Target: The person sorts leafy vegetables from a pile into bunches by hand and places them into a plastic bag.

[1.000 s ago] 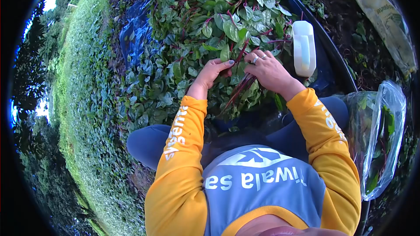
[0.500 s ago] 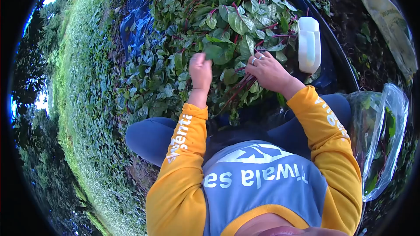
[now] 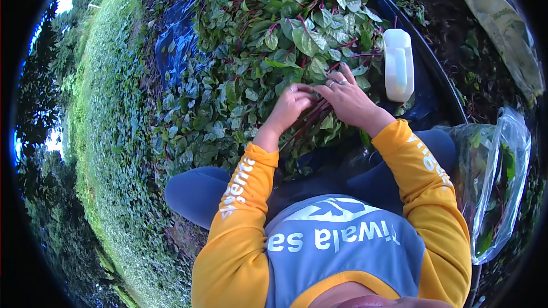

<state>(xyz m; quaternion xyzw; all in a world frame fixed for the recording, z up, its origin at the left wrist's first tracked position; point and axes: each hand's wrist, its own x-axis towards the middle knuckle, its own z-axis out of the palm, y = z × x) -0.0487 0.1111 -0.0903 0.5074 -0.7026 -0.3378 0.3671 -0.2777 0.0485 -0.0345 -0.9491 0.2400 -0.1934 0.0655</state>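
Observation:
A bunch of Malabar spinach stems, reddish purple, is gripped in my right hand, which wears rings. The cut ends slant down and left toward my lap. My left hand meets the right one at the top of the bunch, its fingers pinched against the stems. Exactly what lies between the left fingertips is partly hidden. Just beyond both hands spreads a large heap of leafy Malabar spinach with glossy green leaves and red stems.
A white plastic jug is right of the heap, beside a dark curved rim. A clear plastic bag with greens sits by my right knee. Blue plastic sheeting lies left, and a pale sack upper right.
My left hand has moved right and down from over the heap, where it was at a leaf, to the stems at my right hand. My right hand still grips the bunch; its index finger is lifted.

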